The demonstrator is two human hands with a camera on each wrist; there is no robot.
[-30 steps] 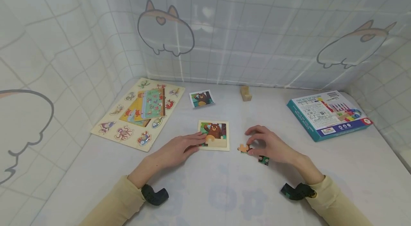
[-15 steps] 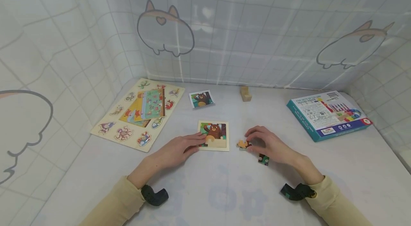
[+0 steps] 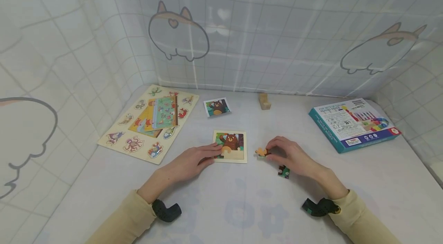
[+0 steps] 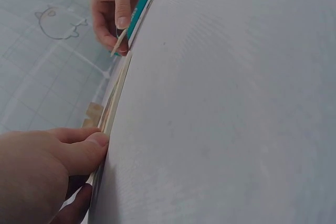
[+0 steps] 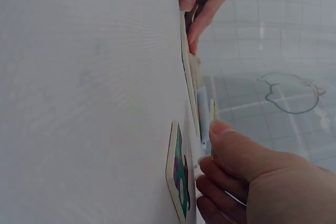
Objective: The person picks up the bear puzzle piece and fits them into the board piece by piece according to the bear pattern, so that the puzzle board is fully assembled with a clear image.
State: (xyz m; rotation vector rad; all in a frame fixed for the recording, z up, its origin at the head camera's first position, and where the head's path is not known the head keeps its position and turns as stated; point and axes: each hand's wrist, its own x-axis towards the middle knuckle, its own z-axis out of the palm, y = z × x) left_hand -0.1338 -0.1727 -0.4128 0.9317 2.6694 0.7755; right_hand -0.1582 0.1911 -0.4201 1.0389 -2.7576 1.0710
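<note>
A square wooden jigsaw board [image 3: 235,155] with a partly filled bear picture lies in front of the person. Its lower part shows bare wood. The left hand [image 3: 190,162] rests along the board's left side, fingers extended onto it and the thumb by the near left corner. Right of the board, the right hand [image 3: 292,155] pinches an orange and brown jigsaw piece [image 3: 261,152] between thumb and fingertips. In the right wrist view this piece [image 5: 212,109] stands on edge, raised above the table. A second, dark green and brown piece [image 3: 283,172] lies flat below the right hand.
A small bear picture card [image 3: 217,107] and a wooden block [image 3: 264,101] lie farther back. At the left is a sea-animal board [image 3: 124,140] with picture cards on it. A boxed toy set [image 3: 354,124] lies at the right, before the curtain-like wall.
The right hand has lifted and tilted the orange and brown piece, shifting it slightly away and leftward. The left hand and the board have stayed in place.
</note>
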